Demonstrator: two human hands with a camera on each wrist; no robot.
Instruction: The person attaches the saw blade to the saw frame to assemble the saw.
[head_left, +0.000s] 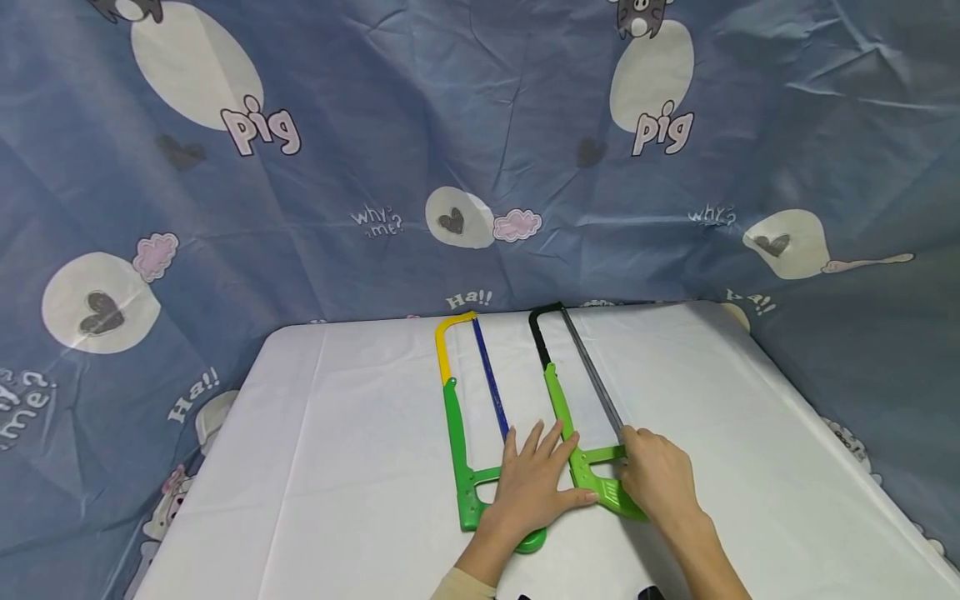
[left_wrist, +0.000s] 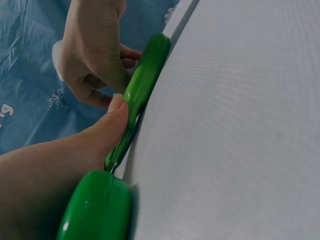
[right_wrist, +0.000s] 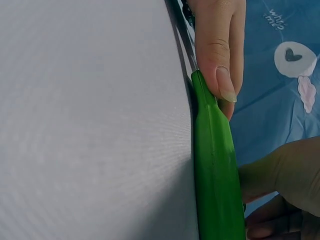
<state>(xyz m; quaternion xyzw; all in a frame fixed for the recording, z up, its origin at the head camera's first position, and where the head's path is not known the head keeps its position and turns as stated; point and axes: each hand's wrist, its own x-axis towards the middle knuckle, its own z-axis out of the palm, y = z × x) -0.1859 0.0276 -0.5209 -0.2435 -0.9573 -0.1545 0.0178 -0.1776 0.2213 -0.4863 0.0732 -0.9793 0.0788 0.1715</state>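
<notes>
Two hacksaws lie side by side on the white table. The right one, a light green hacksaw, has a black front frame and a grey blade. My left hand rests with spread fingers against its frame; the thumb presses the handle. My right hand, fingers curled, pinches the same saw at the blade's near end, beside the handle; the fingertips are hidden in the head view. The left one, a darker green hacksaw, has a yellow front frame and blue blade; my left hand and forearm cover part of it.
The white table runs back to a blue printed cloth hung behind and at the sides. Small dark objects show at the bottom edge of the head view.
</notes>
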